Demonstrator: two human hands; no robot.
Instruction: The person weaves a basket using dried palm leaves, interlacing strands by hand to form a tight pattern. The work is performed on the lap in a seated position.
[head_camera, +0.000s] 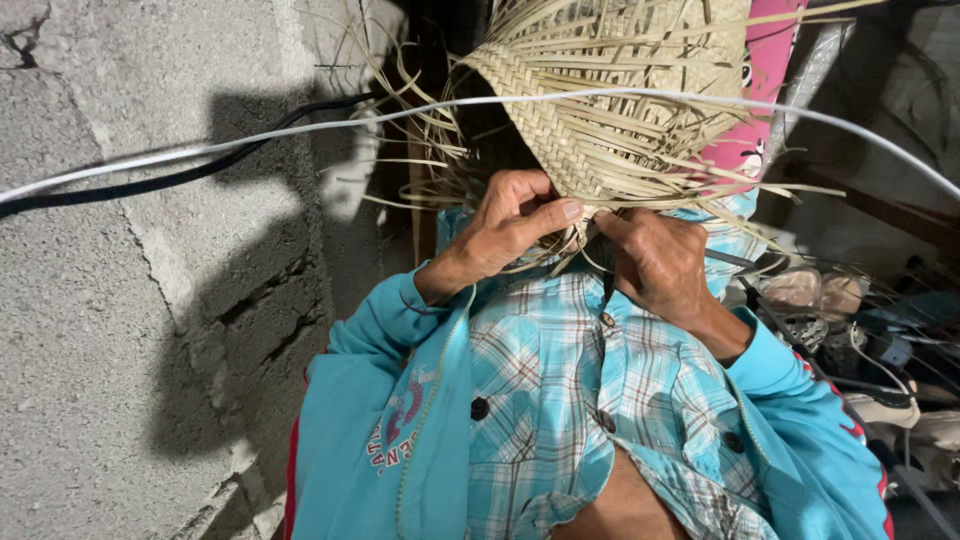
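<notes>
A pale straw piece woven from flat palm strips (600, 110) hangs in front of me, with many loose strips fanning out from its edges. My left hand (503, 228) pinches its lower edge, thumb pressed across the strips. My right hand (655, 265) grips the same lower edge from the right, fingers curled around loose strip ends. The two hands almost touch. Below them are my turquoise jacket sleeves and checked shirt (560, 400).
A rough grey concrete block wall (120, 330) fills the left side. A thin white wire (300, 128) and a black cable (150, 180) run across the view. A pink cloth (760, 90) hangs behind the weaving. Footwear and tangled cords (860, 330) lie at the right.
</notes>
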